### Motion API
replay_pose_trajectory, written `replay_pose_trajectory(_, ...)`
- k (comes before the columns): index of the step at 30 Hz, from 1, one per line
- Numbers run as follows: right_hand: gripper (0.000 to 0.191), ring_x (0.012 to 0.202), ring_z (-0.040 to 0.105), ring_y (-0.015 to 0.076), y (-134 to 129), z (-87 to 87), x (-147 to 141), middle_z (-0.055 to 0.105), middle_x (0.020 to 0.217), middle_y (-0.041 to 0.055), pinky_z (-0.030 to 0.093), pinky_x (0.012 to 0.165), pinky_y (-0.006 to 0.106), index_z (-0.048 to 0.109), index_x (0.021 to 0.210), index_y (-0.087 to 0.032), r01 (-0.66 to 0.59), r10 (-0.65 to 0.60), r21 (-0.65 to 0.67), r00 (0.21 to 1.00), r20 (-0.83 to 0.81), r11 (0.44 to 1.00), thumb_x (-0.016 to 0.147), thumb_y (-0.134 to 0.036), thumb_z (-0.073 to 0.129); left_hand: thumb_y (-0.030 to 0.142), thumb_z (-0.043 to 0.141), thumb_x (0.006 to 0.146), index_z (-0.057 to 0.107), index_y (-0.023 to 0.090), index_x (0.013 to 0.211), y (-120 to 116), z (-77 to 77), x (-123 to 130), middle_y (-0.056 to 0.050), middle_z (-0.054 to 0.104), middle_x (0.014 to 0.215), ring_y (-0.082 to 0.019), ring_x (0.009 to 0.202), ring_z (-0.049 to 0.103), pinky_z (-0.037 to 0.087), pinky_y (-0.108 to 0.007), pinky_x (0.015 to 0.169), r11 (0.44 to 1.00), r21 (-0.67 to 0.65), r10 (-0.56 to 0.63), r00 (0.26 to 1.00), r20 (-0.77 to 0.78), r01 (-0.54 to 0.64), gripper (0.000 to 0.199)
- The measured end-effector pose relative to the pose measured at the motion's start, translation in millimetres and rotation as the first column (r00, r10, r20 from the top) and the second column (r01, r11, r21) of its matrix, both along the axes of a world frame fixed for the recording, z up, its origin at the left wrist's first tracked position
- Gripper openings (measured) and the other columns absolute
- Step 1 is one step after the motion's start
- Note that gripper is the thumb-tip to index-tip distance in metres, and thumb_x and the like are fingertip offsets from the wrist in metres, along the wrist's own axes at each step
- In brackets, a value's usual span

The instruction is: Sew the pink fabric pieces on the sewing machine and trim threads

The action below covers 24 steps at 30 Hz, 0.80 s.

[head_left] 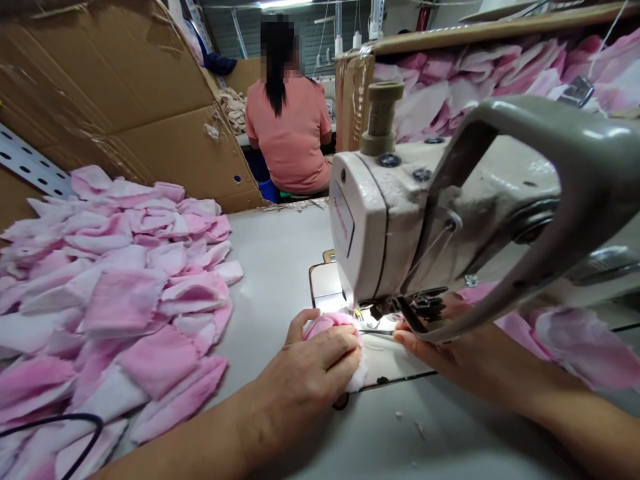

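My left hand (320,363) is closed over a small pink and white plush fabric piece (327,323), pressing it on the machine bed just left of the needle area. The sewing machine (380,220) stands over the work, its lamp lighting the needle plate. Beneath the machine's arm, my right hand (440,340) pinches a thin metal tool (377,332) whose tip points at the fabric's edge. The tool's exact kind is hard to make out. Part of the right hand's fingers is hidden behind the machine's grey guard (565,200).
A large heap of pink and white fabric pieces (125,300) covers the table's left side. More pieces (575,347) lie right of the machine. Cardboard boxes (125,100) rise behind, one filled with fabric (460,87). A person in a pink top (290,133) sits beyond, facing away.
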State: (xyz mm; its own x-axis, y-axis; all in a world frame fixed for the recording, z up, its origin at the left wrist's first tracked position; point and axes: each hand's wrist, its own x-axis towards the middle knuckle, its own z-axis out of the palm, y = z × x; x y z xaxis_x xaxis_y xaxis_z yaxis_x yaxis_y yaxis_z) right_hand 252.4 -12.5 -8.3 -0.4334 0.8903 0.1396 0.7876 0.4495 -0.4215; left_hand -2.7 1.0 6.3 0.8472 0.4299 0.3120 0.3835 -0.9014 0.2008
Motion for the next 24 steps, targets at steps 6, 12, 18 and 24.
replay_pose_trajectory(6,0.022,0.077,0.062,0.0236,1.4,1.9,-1.5,0.066,0.085,0.009,0.047,0.067,0.035,0.067,0.092,-0.015,0.024,-0.024,0.011,0.999,0.027,1.0,0.089,-0.019,0.046,0.01,0.036,0.1,0.057,0.011,0.109,1.1,2.5,-0.3,-0.005,0.065,0.097,-0.014,0.091,0.055,0.018,-0.036,0.106,1.0,-0.01,-0.01,1.0,0.011,0.01,0.023)
replay_pose_trajectory(12,0.018,0.075,0.062,0.0241,0.5,-0.3,-4.1,0.066,0.081,0.0089,0.048,0.068,0.036,0.066,0.091,-0.017,0.036,-0.037,0.025,0.999,0.038,0.999,0.088,-0.02,0.049,0.009,0.037,0.099,0.057,0.011,0.11,3.2,0.6,-1.2,-0.007,0.065,0.101,-0.016,0.096,0.055,0.025,-0.036,0.102,0.999,-0.023,-0.035,0.999,0.007,0.035,0.023)
replay_pose_trajectory(18,0.023,0.076,0.062,0.0264,2.0,-1.5,-6.6,0.064,0.08,0.0107,0.048,0.07,0.041,0.066,0.092,-0.014,0.024,-0.024,-0.002,1.0,-0.006,1.0,0.089,-0.021,0.045,0.011,0.038,0.099,0.057,0.011,0.111,4.6,1.3,-1.2,-0.008,0.064,0.105,-0.017,0.1,0.054,0.03,-0.036,0.101,0.999,-0.034,-0.043,0.999,0.001,0.043,0.023)
replay_pose_trajectory(24,0.024,0.073,0.062,0.0244,2.0,-6.0,-9.0,0.065,0.083,0.0115,0.047,0.065,0.036,0.067,0.094,-0.013,0.03,-0.027,0.061,0.999,-0.038,0.998,0.09,-0.023,0.046,0.009,0.038,0.098,0.055,0.01,0.115,7.3,-0.8,-1.8,-0.009,0.064,0.107,-0.017,0.101,0.055,0.028,-0.036,0.103,0.994,-0.069,-0.081,0.997,0.005,0.081,0.024)
